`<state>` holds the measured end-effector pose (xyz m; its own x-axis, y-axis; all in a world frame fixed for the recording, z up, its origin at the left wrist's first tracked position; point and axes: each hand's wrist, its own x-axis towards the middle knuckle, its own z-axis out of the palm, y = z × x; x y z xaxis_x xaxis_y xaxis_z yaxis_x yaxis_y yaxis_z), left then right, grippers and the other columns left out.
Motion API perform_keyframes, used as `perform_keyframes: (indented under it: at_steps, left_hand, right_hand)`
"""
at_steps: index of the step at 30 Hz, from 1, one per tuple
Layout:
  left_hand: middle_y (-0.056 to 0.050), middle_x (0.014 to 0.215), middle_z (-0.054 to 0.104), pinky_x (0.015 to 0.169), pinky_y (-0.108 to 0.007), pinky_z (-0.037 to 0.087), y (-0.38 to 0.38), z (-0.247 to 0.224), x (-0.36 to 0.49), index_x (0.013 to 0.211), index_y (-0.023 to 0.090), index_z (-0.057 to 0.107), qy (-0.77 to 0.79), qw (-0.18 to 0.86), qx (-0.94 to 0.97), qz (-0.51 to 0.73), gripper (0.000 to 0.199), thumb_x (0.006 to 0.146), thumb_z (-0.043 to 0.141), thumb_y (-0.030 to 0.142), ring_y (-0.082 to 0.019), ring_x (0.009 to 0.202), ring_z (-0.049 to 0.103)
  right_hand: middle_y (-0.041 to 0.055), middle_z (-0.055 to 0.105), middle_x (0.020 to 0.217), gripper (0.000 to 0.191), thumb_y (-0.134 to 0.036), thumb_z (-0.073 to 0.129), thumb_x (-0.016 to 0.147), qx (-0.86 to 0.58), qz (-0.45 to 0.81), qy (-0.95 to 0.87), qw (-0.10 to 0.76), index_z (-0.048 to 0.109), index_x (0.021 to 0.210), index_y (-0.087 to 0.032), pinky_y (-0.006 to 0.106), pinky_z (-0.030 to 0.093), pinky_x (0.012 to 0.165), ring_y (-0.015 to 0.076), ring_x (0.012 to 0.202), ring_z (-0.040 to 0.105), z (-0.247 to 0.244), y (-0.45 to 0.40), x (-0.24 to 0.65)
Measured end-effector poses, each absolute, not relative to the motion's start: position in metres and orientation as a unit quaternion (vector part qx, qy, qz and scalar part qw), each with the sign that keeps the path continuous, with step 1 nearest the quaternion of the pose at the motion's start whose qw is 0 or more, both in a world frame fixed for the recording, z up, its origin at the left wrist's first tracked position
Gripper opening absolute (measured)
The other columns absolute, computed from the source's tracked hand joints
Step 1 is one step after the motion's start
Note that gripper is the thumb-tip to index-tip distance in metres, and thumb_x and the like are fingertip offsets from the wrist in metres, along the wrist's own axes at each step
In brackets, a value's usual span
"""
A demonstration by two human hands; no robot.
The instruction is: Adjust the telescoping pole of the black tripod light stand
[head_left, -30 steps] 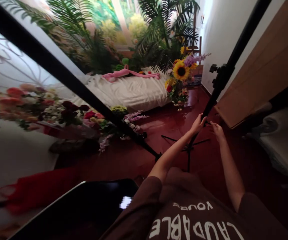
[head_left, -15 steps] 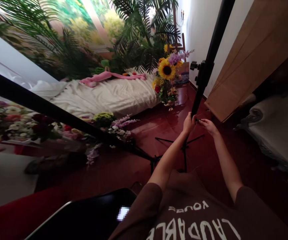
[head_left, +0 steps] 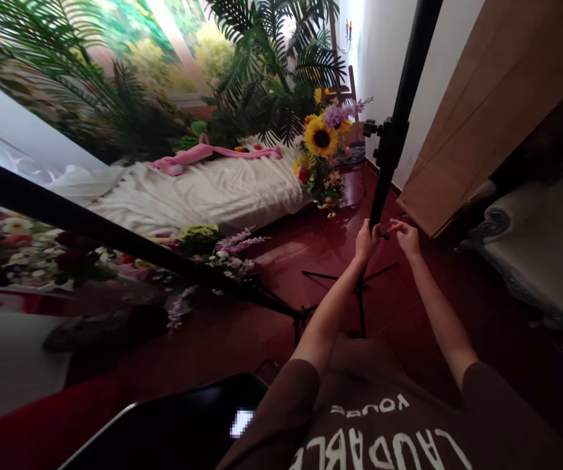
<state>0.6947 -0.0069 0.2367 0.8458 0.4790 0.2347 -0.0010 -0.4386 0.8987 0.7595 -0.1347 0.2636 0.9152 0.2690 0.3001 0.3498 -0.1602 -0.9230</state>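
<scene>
Across red flooring (head_left: 286,251), centre-right of the frame, a black stand (head_left: 381,189) is being gripped by the left hand (head_left: 368,244); near its knob (head_left: 384,235) the right hand (head_left: 406,239) is being held half-curled, pinch unclear; tipping could be caused by slackening.

Black stand (head_left: 393,140), slim pole (head_left: 411,72), dark knobs (head_left: 370,128) on it, thin legs (head_left: 362,314) splayed on red floor (head_left: 330,241)

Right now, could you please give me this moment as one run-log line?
Left hand: around black pole | Right hand: near small knob, contact unclear | Stand legs: on red floor
</scene>
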Motion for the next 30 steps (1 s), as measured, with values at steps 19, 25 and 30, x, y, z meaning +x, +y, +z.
perform_keyframes:
  at_steps: [19,25,30]
  left_hand:
    - [-0.005,0.083,0.068,0.071,-0.028,0.048,-0.006,0.237,0.695,0.117,0.020,0.050,0.124,0.573,0.777,0.230,0.032,0.095,0.049,0.044,-0.018,0.073,0.067]
    - [-0.010,0.105,0.068,0.078,-0.032,0.051,-0.005,0.237,0.697,0.126,0.021,0.041,0.128,0.606,0.744,0.251,0.045,0.090,0.059,0.040,-0.019,0.085,0.069]
    - [-0.016,0.125,0.061,0.085,-0.036,0.052,-0.001,0.233,0.699,0.136,0.020,0.041,0.126,0.571,0.781,0.220,0.050,0.089,0.058,0.028,-0.024,0.097,0.068]
  right_hand:
    - [0.0132,0.025,0.158,0.070,-0.030,0.043,0.099,-0.761,-0.294,-0.447,0.366,0.005,0.158,-0.027,0.053,0.038,0.116,0.0293,0.144,0.035,0.442,-0.049,0.745]
    - [0.0132,0.029,0.156,0.067,-0.024,0.047,0.095,-0.808,-0.248,-0.397,0.358,0.017,0.154,-0.026,0.048,0.054,0.102,0.0307,0.131,0.050,0.407,-0.056,0.734]
    - [0.0163,0.038,0.149,0.064,-0.024,0.050,0.093,-0.845,-0.177,-0.342,0.371,0.026,0.152,-0.025,0.044,0.060,0.089,0.0303,0.113,0.062,0.329,-0.062,0.718]
